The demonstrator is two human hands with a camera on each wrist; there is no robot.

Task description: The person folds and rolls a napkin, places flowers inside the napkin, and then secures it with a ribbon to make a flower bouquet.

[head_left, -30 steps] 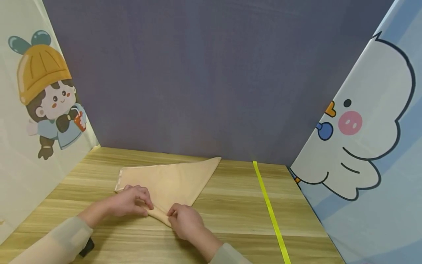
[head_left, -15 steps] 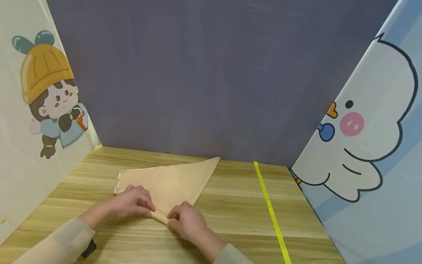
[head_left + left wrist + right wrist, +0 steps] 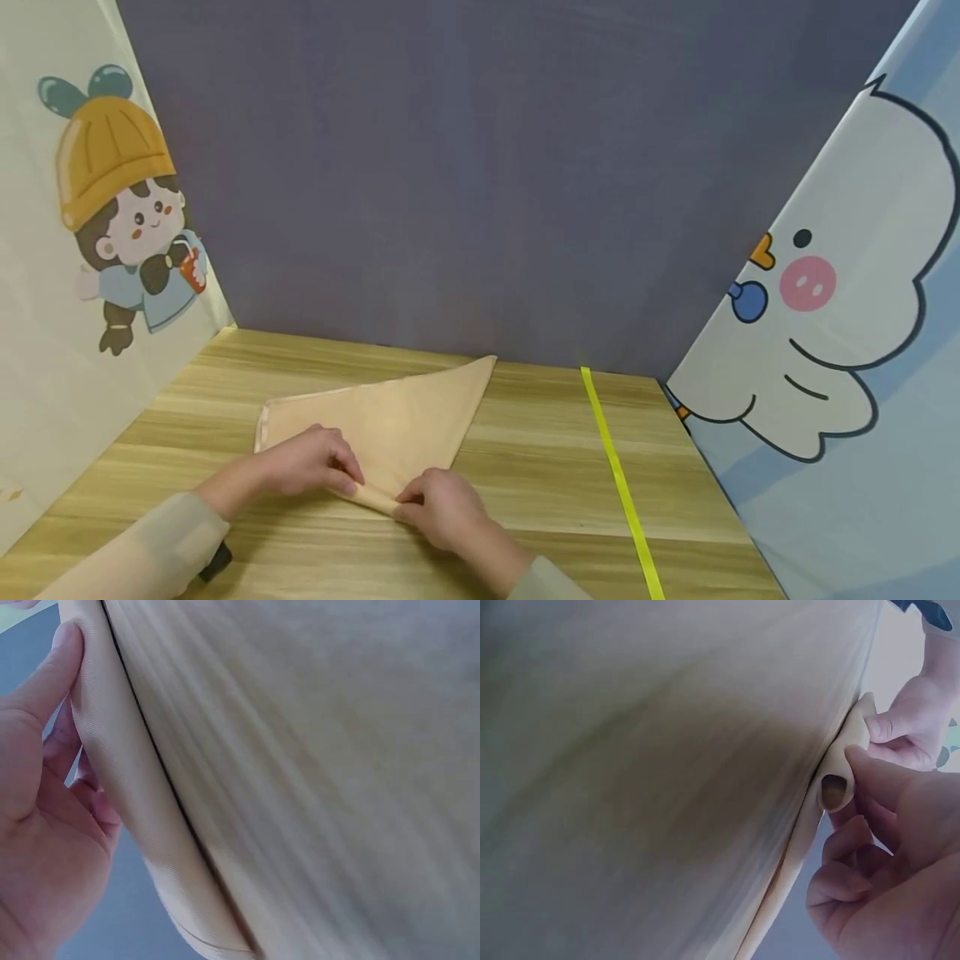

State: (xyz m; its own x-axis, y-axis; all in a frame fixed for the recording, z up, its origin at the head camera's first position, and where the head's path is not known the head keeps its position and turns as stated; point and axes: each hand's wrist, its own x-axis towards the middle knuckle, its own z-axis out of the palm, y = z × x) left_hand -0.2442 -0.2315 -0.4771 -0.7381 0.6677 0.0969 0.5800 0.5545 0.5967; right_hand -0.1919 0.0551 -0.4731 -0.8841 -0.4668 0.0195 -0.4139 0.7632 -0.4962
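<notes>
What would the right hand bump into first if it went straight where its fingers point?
The tan cloth: the right hand pinches its rolled edge. Past that, the left hand looks next in line, though depth is hard to judge.

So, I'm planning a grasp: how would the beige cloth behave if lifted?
The cloth is probably floppy, since it bends into a roll. It looks thin, so likely light. The hollow roll may loosen if released.

On table (image 3: 540,517): cloth (image 3: 390,425), left of tape strip (image 3: 620,483). Wall (image 3: 450,183) behind table. At cloth's near edge: left hand (image 3: 315,463), right hand (image 3: 447,507). Small object (image 3: 217,562) just beside left sleeve (image 3: 142,546); whether on table, unclear.
</notes>
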